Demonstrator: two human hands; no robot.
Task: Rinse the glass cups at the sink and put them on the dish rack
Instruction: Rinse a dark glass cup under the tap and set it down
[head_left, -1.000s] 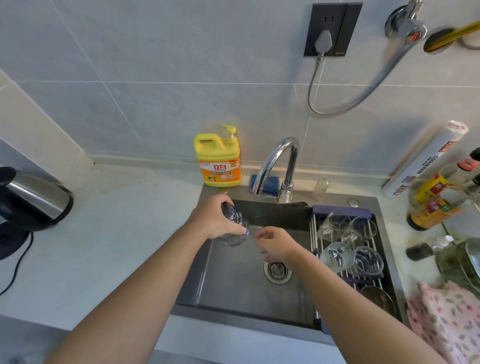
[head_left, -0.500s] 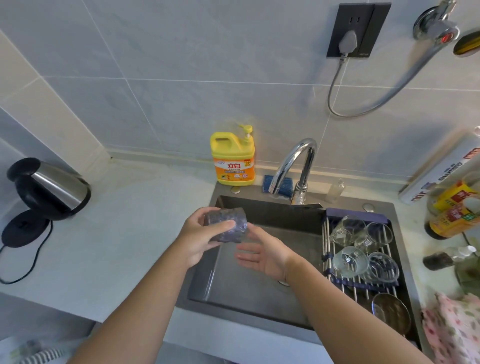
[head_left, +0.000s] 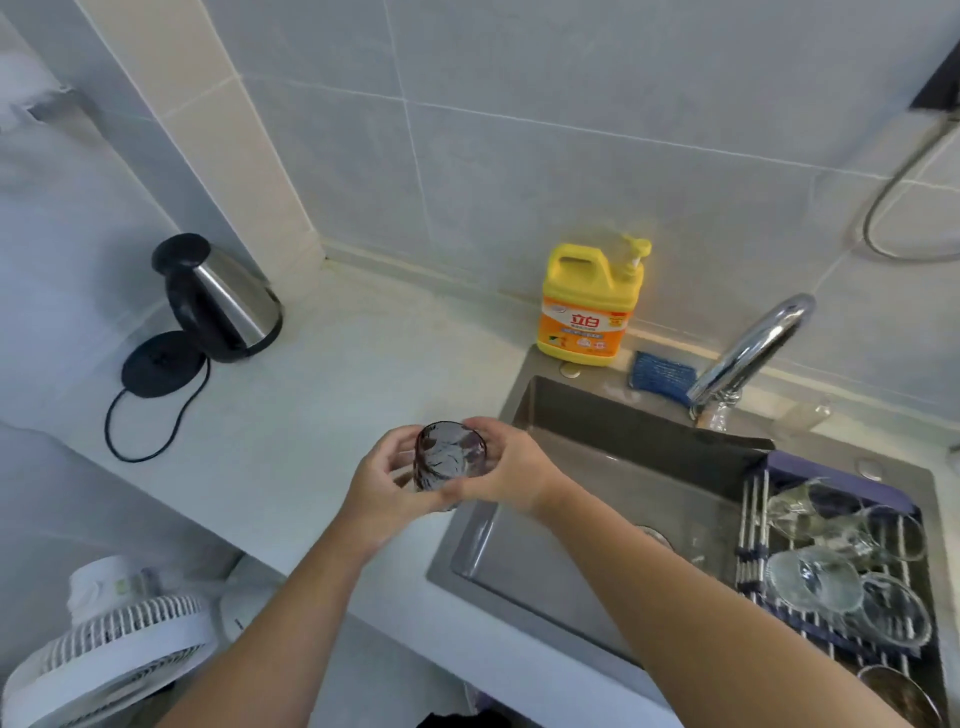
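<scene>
While both hands close round one tinted glass cup (head_left: 450, 457), it hangs over the counter (head_left: 337, 395) just left of the sink (head_left: 571, 410), not under the faucet (head_left: 748, 353). The left hand (head_left: 382, 486) wraps its fingers round the cup's near left side. The right hand (head_left: 514, 473) curls over the far right side with its thumb under the base, so both are clamped on the glass. The cup is tilted, with its mouth towards the camera.

Much of the job looks done. On the dish rack (head_left: 750, 519), which spans the right end of the sink, at least four clear glasses (head_left: 810, 577) lie on their sides, touching one another. No other cups wait on the counter.

Whether the tinted cup has been rinsed I cannot tell: no stream shows at the spout, and any wetness on the glass is too faint to read. If it has not, it needs a pass under the faucet. Either way it must then cross the whole basin to the right and find a gap on a rack that is nearly full.

A yellow detergent bottle (head_left: 587, 312) and a blue scrubbing pad (head_left: 662, 374) sit at the far rim of the sink. A kettle (head_left: 218, 301) stands far left.
</scene>
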